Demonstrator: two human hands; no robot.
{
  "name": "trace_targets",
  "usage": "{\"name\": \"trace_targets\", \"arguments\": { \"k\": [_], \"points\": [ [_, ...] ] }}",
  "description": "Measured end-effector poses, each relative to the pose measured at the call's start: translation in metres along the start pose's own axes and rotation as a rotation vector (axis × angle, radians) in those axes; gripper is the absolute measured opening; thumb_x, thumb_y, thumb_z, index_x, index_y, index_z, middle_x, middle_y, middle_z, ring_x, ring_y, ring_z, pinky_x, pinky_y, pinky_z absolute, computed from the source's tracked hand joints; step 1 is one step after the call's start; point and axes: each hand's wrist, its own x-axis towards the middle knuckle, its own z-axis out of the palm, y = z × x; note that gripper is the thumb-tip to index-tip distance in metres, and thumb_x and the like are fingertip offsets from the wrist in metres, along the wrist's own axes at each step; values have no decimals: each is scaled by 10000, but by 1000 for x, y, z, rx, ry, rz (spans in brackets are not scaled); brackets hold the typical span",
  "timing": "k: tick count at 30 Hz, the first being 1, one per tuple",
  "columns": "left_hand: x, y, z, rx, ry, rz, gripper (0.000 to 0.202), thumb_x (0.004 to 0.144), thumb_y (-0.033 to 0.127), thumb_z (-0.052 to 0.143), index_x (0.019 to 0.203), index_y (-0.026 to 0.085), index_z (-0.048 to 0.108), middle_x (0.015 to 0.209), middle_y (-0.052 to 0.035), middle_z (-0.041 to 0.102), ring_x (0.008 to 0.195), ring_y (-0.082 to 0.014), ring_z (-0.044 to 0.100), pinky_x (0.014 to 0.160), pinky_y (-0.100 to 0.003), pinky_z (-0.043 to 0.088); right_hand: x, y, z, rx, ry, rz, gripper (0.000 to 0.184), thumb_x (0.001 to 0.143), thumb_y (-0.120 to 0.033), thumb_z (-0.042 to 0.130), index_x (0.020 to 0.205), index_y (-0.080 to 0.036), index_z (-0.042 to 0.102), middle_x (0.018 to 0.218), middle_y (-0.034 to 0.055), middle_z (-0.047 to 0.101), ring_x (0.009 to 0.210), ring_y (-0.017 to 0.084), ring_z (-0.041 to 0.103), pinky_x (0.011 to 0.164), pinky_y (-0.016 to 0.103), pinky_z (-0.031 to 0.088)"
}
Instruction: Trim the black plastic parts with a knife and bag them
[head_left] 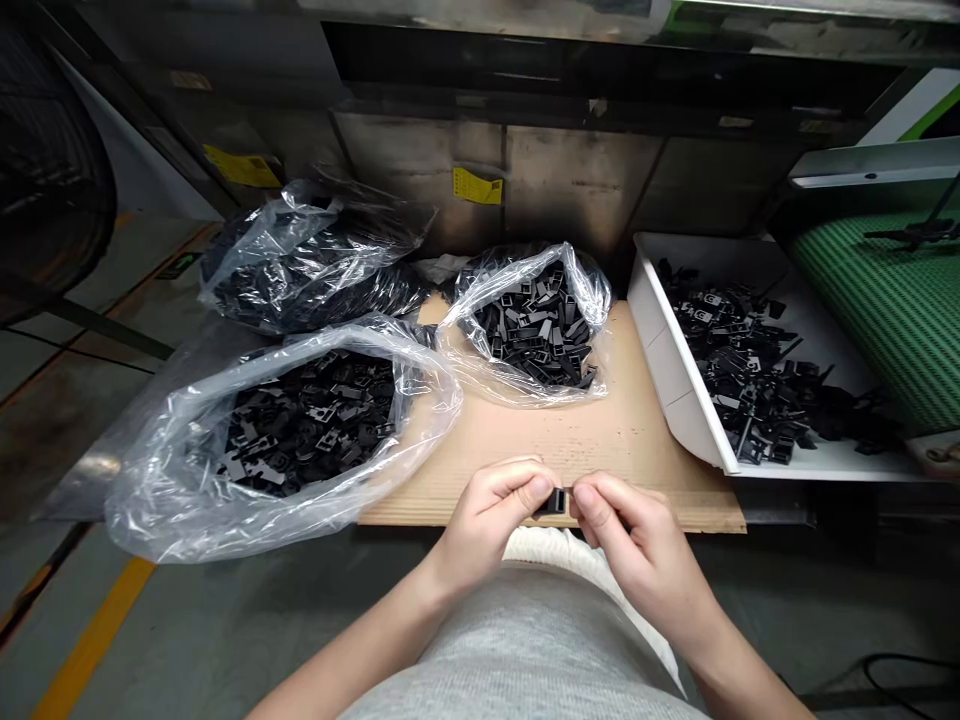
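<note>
Pinching a small black plastic part (553, 502) between them, the left hand (489, 522) and right hand (634, 535) sit just above the near edge of a tan-topped counter (600, 440); both hands are in a narrow grip, thumbs and fingertips closed on the part from either side; the part is at about 12 o'clock from the person's lap, right between the hands, and it looks like a flat rectangular frame, though the fingers hide much of it; the left forearm comes in from 7 o'clock, the right from 5 o'clock; grey clothing (525, 650) fills the bottom of the view; around 10 o'clock from the hands, a clear plastic bag (172, 480) lies open, full of similar black plastic parts; a second clear bag (532, 330) sits open at 12 o'clock, its black rectangular pieces heaped inside; a third bag (315, 260), also packed with black pieces, lies behind the first at 11 o'clock; at 2 o'clock a white tray (675, 380) holds a loose spread of black parts (750, 370); a green striped conveyor belt (885, 310) runs beyond the tray at 2 to 3 o'clock; a yellow label (477, 185) is stuck on the metal panel (577, 180) behind the bags.
</note>
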Motion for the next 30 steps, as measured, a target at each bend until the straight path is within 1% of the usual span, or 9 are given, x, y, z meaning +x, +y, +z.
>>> {"name": "trace_targets", "arguments": {
  "k": [4,8,11,14,18,21,25,30],
  "points": [
    [-1,0,-7,-25,-10,4,251,829,256,461,644,139,584,615,7,465,581,-110,404,577,-226,326,3,-2,8,95,-37,87,298,879,-297,341,610,-186,403,522,-46,364,497,88,364,499,211,298],
    [-1,-1,-17,-37,-32,18,247,831,231,454,643,135,582,616,8,459,595,-110,414,579,-222,323,6,-2,20,246,-64,166,320,879,-340,336,608,-184,401,494,-58,340,463,79,321,463,206,275],
    [-1,-1,-24,-38,-52,7,245,834,227,446,651,133,580,618,9,461,600,-110,418,580,-220,322,9,-5,27,289,-49,191,319,875,-347,344,612,-181,414,494,-58,348,458,76,317,446,203,261],
    [0,0,-31,-47,-63,-28,252,833,240,443,637,133,559,600,12,441,583,-109,400,568,-222,315,11,-9,30,211,30,185,301,874,-331,349,630,-179,437,509,-52,362,470,81,338,460,206,271],
    [-1,0,-40,-40,-78,-49,262,832,259,437,623,137,536,589,17,413,573,-110,377,556,-224,304,11,-13,38,20,138,70,266,874,-268,363,635,-181,441,540,-42,390,506,87,384,506,205,294],
    [-3,1,-45,-16,-97,-49,266,834,263,431,622,139,533,592,16,411,578,-111,376,558,-224,301,10,-14,46,-49,163,20,260,872,-235,370,624,-182,427,543,-43,398,505,82,386,510,200,291],
    [-5,1,-50,5,-116,-44,255,835,257,429,633,140,534,597,19,415,583,-108,380,563,-221,302,9,-15,54,-47,176,45,276,876,-240,364,611,-184,416,527,-46,392,491,82,376,495,199,286],
    [-4,1,-51,9,-118,-63,253,830,272,434,643,141,544,603,18,421,587,-112,386,564,-223,305,9,-16,54,-55,194,47,273,874,-249,363,615,-186,420,532,-43,406,496,84,387,497,202,291]
  ]
}}
